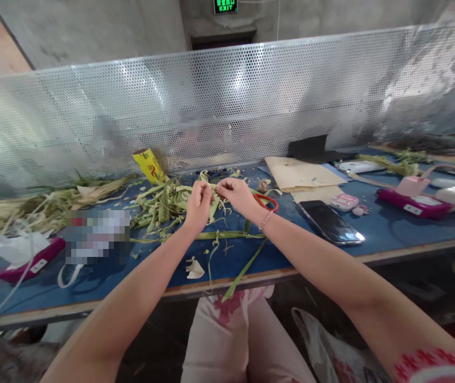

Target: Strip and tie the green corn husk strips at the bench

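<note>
My left hand (199,201) and my right hand (235,198) are close together above the table, both with fingers pinched. A thin pale green leaf strip (213,200) shows between them; its ends are hidden by the fingers. Beside my left hand lies a heap of green knotted plant pieces (159,207). Red scissor-like handles (269,202) rest just beyond my right wrist. Below the hands, a long green leaf (243,271) hangs over the table's front edge, and a dry pale scrap (194,268) lies on the blue surface.
A yellow box (149,166) leans near the perforated metal screen (227,106). To the right are a black phone (331,222), a pink case (344,201), brown paper (299,173) and a magenta power strip (414,204). Long dry leaves (59,207) and another power strip (35,263) lie left.
</note>
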`<state>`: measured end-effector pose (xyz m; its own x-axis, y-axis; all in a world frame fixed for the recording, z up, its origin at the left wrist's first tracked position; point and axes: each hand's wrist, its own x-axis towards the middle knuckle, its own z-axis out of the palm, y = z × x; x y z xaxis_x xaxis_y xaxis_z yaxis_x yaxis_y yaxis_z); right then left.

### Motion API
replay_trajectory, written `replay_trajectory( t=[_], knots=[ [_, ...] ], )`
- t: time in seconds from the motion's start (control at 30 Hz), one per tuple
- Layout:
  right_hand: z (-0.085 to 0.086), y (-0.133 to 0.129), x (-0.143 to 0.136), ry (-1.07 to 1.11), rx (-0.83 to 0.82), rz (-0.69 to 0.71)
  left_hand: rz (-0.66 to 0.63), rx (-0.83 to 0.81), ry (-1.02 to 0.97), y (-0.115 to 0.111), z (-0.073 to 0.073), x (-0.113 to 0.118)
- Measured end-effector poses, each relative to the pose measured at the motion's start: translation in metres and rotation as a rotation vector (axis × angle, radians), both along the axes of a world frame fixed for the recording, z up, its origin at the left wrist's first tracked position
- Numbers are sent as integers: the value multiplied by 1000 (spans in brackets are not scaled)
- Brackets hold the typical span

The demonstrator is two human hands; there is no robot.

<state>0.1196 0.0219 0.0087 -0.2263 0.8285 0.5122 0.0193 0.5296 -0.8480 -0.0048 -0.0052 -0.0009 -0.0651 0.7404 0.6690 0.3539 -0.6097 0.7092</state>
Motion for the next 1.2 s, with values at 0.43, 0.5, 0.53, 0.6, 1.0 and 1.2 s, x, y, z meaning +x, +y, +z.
replay_trajectory(
  t=[0.43,0.5,0.53,0.6,1.0,1.2],
  knots=[
    [0,6,3,49,-30,33,-79,-78,-19,2,4,1],
    [1,5,4,69,-63,66,-81,-89,-35,2,4,1],
    [2,5,4,78,-78,81,-73,-91,-45,2,4,1],
    [2,5,4,96,-101,106,-57,-96,-56,3,5,2],
    [2,4,3,172,-54,169,-64,-102,-114,4,5,0],
    [2,4,6,126,-4,162,-67,-100,-144,1,7,1]
  ],
)
